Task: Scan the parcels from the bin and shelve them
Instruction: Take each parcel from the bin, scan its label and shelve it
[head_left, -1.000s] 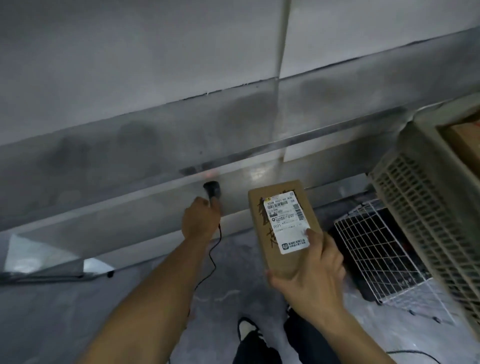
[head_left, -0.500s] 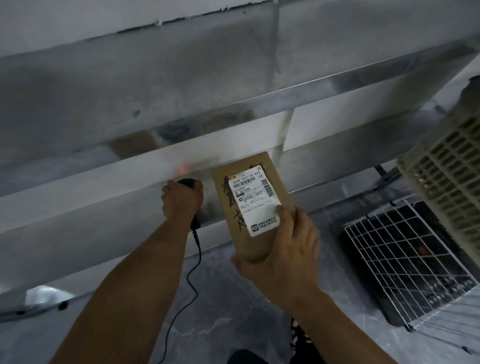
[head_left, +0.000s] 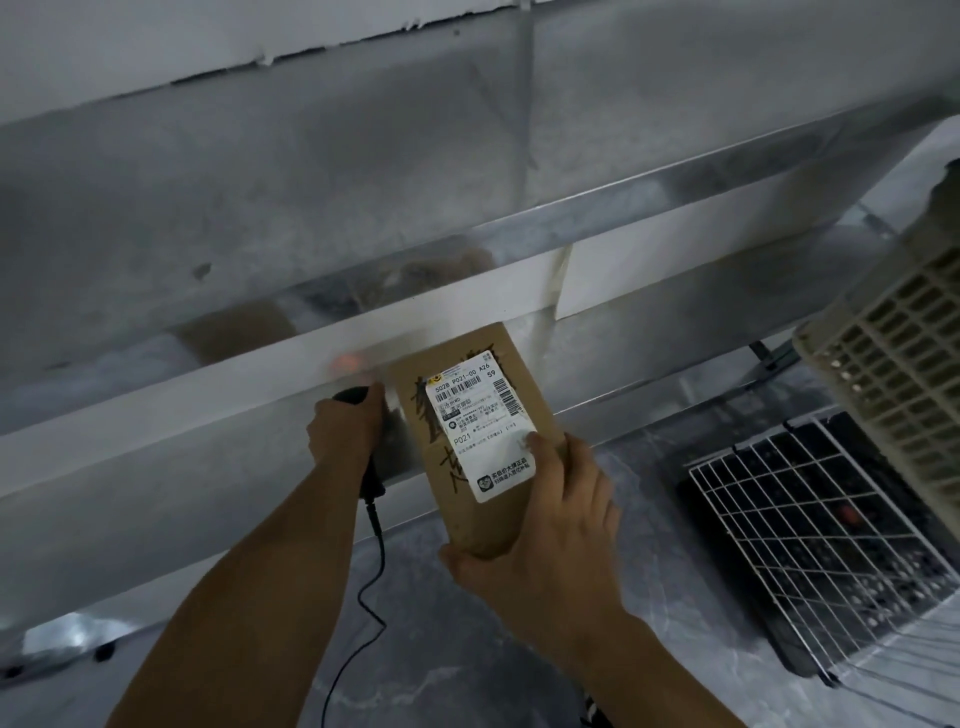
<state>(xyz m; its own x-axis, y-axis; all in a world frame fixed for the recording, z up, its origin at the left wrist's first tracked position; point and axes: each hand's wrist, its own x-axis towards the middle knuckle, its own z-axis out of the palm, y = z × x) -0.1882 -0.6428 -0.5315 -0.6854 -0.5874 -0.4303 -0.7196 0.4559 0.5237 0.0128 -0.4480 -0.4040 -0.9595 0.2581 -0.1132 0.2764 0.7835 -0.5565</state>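
My right hand (head_left: 540, 540) grips the near end of a small brown cardboard parcel (head_left: 462, 509), its white shipping label (head_left: 483, 421) facing up, thumb on the label. The parcel's far end reaches the front edge of a metal shelf (head_left: 208, 389). Just left of the parcel, my left hand (head_left: 345, 426) holds a black corded barcode scanner (head_left: 371, 478). The scanner points at the shelf's front edge, where a red light spot (head_left: 349, 360) glows. Its cable hangs down along my left forearm.
Shiny metal shelf boards (head_left: 675, 192) stack above and below, against a white wall. A beige slatted plastic bin (head_left: 898, 374) stands at the right edge. Below it a white wire basket (head_left: 810, 540) sits on the grey floor.
Both hands moved up toward the shelf edge; the parcel's far end now touches the shelf front. The view tilted, pushing the bin further to the right edge.
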